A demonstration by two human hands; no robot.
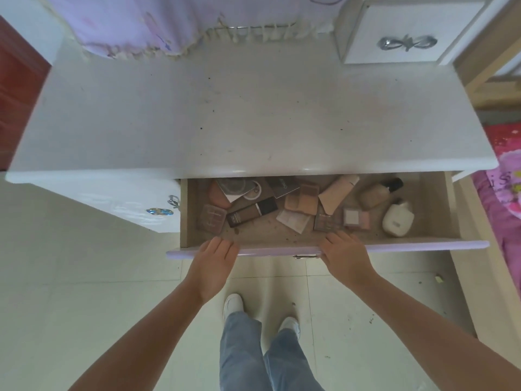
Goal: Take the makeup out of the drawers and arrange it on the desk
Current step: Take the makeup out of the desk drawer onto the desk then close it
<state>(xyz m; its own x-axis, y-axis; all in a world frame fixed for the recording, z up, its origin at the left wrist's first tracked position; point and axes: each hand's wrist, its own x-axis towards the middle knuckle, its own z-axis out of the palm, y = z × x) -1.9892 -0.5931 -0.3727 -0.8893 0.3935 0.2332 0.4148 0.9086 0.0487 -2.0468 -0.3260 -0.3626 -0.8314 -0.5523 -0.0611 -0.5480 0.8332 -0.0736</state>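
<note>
The drawer under the white desk stands pulled out, with several makeup items inside. Among them are a dark foundation tube, a brown palette, a beige compact, a pink blush pair, a white bottle, a tan bottle with a black cap and a beige tube. My left hand grips the drawer's lilac front edge at the left. My right hand grips the same edge right of the handle.
A small white drawer box with a silver bow handle stands at the desk's back right. A lilac fringed cloth hangs at the back. A white cabinet door is left of the drawer. A pink bedspread lies at the right.
</note>
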